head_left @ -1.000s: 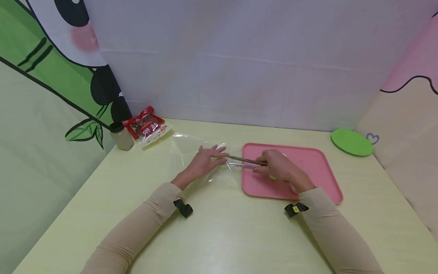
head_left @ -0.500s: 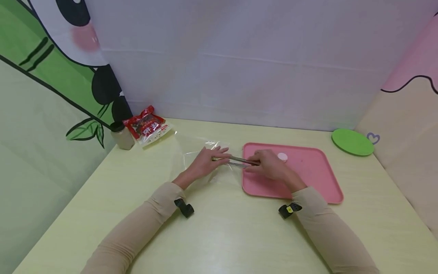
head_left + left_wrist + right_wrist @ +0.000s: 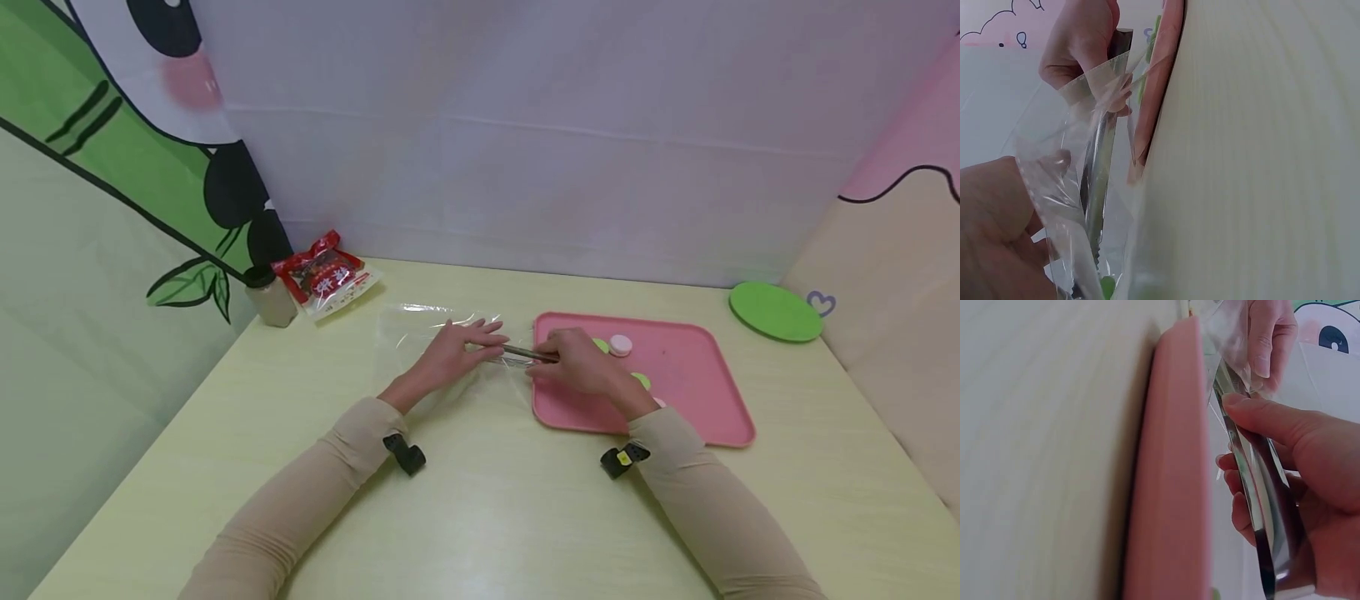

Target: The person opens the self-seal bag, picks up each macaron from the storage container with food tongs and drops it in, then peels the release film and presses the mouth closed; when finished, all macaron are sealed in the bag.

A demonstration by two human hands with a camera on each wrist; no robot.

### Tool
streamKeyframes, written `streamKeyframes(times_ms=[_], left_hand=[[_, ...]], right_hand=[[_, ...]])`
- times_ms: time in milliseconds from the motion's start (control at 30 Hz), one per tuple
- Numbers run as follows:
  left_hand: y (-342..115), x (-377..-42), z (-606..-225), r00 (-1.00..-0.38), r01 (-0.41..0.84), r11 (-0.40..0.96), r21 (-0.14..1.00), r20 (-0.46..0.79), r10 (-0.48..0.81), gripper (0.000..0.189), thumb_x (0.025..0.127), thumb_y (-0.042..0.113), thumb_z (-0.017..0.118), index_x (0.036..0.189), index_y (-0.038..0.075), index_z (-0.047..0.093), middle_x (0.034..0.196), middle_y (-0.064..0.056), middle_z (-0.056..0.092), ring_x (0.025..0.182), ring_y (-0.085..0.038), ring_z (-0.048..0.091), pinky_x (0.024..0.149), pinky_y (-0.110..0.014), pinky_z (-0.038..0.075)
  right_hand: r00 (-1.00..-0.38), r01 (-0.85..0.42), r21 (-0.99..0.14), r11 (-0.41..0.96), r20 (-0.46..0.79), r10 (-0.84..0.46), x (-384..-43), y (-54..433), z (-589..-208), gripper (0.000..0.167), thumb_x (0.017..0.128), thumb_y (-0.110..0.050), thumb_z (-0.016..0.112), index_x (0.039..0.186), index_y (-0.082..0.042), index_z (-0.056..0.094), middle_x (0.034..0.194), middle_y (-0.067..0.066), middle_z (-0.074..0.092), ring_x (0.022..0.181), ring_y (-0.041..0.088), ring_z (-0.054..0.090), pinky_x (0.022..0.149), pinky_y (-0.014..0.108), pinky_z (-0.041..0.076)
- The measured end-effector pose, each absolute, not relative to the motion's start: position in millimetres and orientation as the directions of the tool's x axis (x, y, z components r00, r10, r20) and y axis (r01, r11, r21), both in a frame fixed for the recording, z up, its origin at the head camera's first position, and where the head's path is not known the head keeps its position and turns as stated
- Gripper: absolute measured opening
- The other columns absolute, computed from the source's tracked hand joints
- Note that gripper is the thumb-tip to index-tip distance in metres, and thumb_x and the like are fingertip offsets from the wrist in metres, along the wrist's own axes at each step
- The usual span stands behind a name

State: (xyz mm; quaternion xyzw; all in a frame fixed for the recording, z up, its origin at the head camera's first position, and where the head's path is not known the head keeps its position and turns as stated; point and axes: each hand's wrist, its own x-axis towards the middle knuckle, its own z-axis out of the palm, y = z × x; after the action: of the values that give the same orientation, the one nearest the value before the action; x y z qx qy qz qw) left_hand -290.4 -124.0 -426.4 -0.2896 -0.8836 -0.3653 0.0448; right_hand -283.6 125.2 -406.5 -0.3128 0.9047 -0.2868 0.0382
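My left hand (image 3: 456, 354) holds a clear plastic bag (image 3: 401, 333) near its mouth, left of the pink tray (image 3: 697, 392). My right hand (image 3: 581, 362) grips metal tongs (image 3: 1266, 494) over the tray's left side. In the left wrist view the tongs' toothed ends reach down inside the bag, close to a small green piece (image 3: 1107, 286) low in it. Whether the tips still clasp that piece cannot be made out. On the tray lie a white round piece (image 3: 620, 345) and green round pieces (image 3: 641, 380), partly hidden by the right hand and wrist.
A red and white snack packet (image 3: 326, 275) leans at the back left beside a dark-lidded jar (image 3: 272, 298). At the back right lies a green round plate (image 3: 776, 311). A printed cloth hangs behind the table.
My right hand has moved left with the tongs, pushing their ends deeper into the bag. More round pieces on the tray have come into sight. The left hand stays nearly still.
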Motion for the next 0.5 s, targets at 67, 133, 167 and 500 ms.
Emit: streamKeyframes(times_ms=[67,133,167,500], left_hand=[[-124,-291,-427,-0.825,0.549,0.559,0.621,0.293,0.484,0.028,0.094,0.024,0.072,0.121,0.017,0.074,0.138,-0.004,0.059,0.139,-0.035,0.043,0.114,-0.071,0.01],[-123,-291,-427,-0.818,0.559,0.55,0.621,0.303,0.489,0.027,0.094,0.023,0.072,0.12,0.016,0.075,0.137,-0.004,0.06,0.138,-0.034,0.045,0.114,-0.071,0.011],[-123,-292,-427,-0.813,0.565,0.542,0.622,0.311,0.492,0.027,0.094,0.023,0.072,0.12,0.015,0.075,0.136,-0.005,0.06,0.137,-0.034,0.046,0.113,-0.071,0.012],[-119,-288,-423,-0.801,0.587,0.516,0.623,0.358,0.479,0.024,0.093,0.019,0.073,0.117,0.014,0.076,0.135,-0.005,0.062,0.135,-0.034,0.048,0.113,-0.072,0.011]], right_hand=[[-0.808,-0.53,-0.561,0.636,0.106,-0.58,-284,122,-406,0.009,0.09,-0.022,0.078,0.088,-0.014,0.078,0.068,-0.001,0.054,0.066,0.014,0.047,0.055,0.026,0.039],[-0.812,-0.523,-0.57,0.634,0.106,-0.574,-285,119,-405,0.011,0.09,-0.022,0.077,0.086,-0.012,0.077,0.068,-0.001,0.054,0.065,0.013,0.047,0.054,0.026,0.039],[-0.814,-0.521,-0.571,0.634,0.108,-0.571,-286,117,-404,0.012,0.09,-0.022,0.077,0.085,-0.011,0.077,0.067,-0.001,0.054,0.064,0.013,0.047,0.054,0.026,0.039],[-0.831,-0.496,-0.538,0.682,0.067,-0.552,-290,113,-404,0.014,0.089,-0.018,0.078,0.092,-0.005,0.078,0.07,0.001,0.057,0.065,0.013,0.048,0.056,0.026,0.04]])
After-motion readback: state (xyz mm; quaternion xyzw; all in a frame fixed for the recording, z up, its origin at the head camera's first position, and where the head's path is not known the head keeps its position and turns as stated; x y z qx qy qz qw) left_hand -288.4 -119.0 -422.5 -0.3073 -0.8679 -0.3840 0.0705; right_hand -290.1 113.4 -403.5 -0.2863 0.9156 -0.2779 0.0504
